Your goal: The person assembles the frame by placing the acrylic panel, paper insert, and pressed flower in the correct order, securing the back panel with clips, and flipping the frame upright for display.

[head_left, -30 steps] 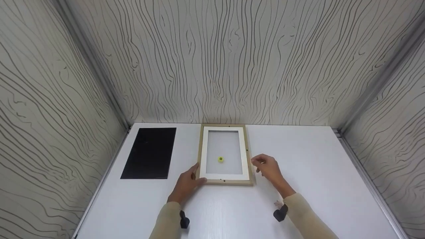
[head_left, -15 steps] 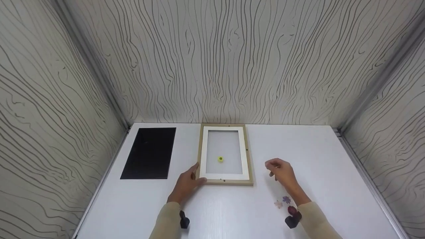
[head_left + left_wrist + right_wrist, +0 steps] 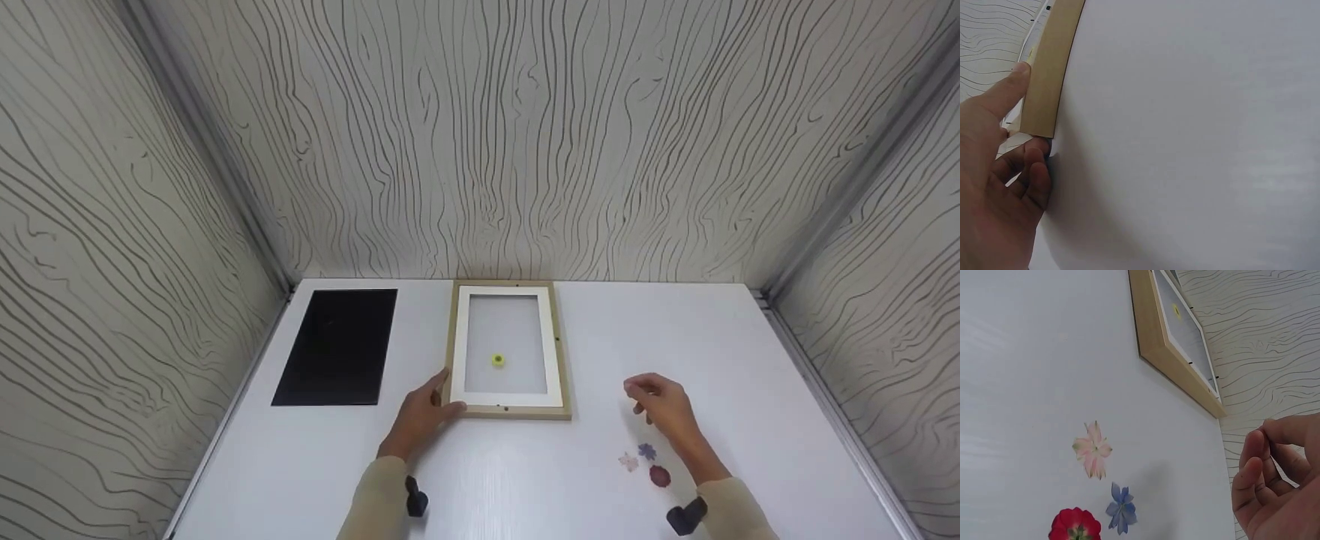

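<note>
A wooden picture frame [image 3: 567, 375] with a white inner border lies on the white table. My left hand [image 3: 421, 420] holds its near left corner. In the left wrist view the thumb [image 3: 1008, 90] lies along the frame's side [image 3: 1047, 73], with the other fingers curled at the corner. A small yellow flower [image 3: 498, 360] with a dark centre lies inside the frame. My right hand [image 3: 666, 405] is raised right of the frame, fingers loosely bent, nothing visible between them. Nearby on the table are a pink pressed flower [image 3: 1094, 450], a blue one [image 3: 1121, 508] and a red one [image 3: 1075, 526].
A black rectangular panel [image 3: 337, 346] lies flat on the table's left side. Wood-grain patterned walls [image 3: 495, 150] stand behind the table [image 3: 510, 480] and at both sides. The frame's far end is close to the back wall.
My right hand has moved from the frame's right edge, rightward and toward me. The blue and red flowers have come into view from behind the arm. My left hand has stayed put.
</note>
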Demonstrator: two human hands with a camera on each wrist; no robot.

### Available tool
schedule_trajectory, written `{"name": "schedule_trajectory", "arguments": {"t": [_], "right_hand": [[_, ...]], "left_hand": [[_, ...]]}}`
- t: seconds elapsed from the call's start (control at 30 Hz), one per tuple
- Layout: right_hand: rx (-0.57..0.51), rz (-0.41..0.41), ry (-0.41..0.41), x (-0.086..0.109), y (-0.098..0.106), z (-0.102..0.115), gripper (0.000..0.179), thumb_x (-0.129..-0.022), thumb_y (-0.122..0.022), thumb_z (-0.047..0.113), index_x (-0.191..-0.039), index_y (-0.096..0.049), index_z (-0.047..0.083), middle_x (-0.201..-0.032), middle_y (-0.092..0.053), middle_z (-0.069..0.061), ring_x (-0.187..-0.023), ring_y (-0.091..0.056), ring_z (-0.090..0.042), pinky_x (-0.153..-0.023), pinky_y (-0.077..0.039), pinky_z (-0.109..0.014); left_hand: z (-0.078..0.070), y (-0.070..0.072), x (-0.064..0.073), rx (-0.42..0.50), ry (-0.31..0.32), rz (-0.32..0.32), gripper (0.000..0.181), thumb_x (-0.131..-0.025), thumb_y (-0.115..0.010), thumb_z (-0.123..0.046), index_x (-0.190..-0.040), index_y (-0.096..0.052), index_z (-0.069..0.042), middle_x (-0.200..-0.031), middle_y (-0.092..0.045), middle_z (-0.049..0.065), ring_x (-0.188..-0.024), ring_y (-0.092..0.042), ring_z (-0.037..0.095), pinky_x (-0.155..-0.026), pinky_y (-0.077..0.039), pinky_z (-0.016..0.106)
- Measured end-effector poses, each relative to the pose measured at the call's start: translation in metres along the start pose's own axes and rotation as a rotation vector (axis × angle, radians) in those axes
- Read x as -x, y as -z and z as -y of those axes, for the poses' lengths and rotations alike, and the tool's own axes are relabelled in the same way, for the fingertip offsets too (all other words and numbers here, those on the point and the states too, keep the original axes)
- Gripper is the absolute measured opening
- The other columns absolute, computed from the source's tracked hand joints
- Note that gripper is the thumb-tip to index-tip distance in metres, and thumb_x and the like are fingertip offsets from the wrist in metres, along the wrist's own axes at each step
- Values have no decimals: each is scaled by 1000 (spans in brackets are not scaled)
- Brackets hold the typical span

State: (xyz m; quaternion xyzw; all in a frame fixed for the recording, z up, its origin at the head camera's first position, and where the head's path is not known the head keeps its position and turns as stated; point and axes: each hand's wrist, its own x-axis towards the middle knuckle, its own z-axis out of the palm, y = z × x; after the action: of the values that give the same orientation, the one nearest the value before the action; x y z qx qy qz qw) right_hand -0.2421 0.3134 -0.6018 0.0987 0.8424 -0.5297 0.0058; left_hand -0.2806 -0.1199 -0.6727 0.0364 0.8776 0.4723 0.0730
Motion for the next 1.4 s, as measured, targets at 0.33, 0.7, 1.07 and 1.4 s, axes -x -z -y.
{"name": "schedule_trajectory", "arguments": {"t": [0.33,0.7,1.07,1.4], "right_hand": [[79,-18,-18,14,17,-17,30,-108,-65,24,-126,-70,0,-110,-69,-20,-82,-65,-20,-64,-53,-28],[152,-31,-51,25,25,-47,29,-106,-67,22,-123,-70,-1,-103,-70,-15,-78,-65,-18,-60,-53,-28],[192,3,-120,36,24,-64,25,-102,-69,18,-121,-71,2,-103,-71,-9,-82,-66,-19,-64,-53,-29],[290,-18,-70,41,19,-71,21,-98,-74,19,-113,-74,4,-102,-74,-6,-88,-67,-17,-72,-53,-26]], "left_hand": [[-3,0,0,-6,19,4,84,-94,-82,-43,-165,-42,-22,-96,-61,1,-92,-56,17,-87,-47,36],[0,2,-2,46,25,20,86,-94,-82,-43,-166,-41,-21,-106,-67,9,-96,-59,20,-87,-53,40],[0,0,0,25,21,7,86,-93,-82,-46,-165,-42,-23,-125,-69,11,-110,-59,21,-106,-50,49],[-2,1,3,34,8,1,84,-94,-81,-45,-165,-42,-21,-144,-64,17,-128,-60,29,-119,-43,57]]}}
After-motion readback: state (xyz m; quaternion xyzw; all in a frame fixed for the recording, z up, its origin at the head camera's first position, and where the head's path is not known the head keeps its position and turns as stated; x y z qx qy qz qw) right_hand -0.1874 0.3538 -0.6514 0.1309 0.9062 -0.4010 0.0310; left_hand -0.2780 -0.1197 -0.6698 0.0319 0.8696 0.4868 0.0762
